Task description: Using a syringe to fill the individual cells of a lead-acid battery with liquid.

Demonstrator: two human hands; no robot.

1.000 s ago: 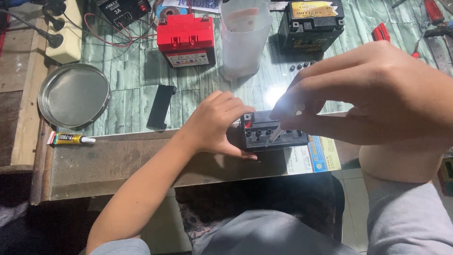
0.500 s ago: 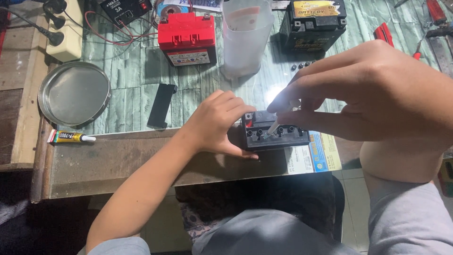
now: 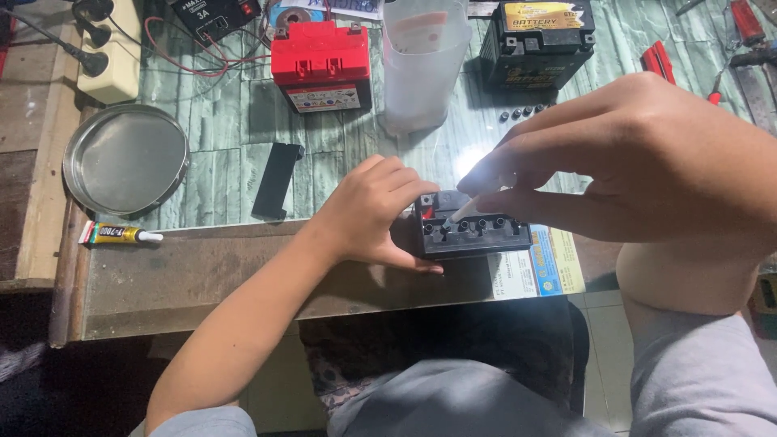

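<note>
A small black battery with a row of open filler holes on top sits at the near edge of the table. My left hand cups its left side and steadies it. My right hand hovers above it and pinches a thin white nozzle, whose tip points down at one of the left holes. What the nozzle belongs to is hidden under my fingers.
A red battery, a translucent plastic jug and a larger black battery stand at the back. A round metal dish, a glue tube and a black strip lie to the left. Several small black caps lie behind the battery.
My right hand has shifted slightly left and down, bringing the white nozzle tip closer to the battery's left holes. My left hand stays in place.
</note>
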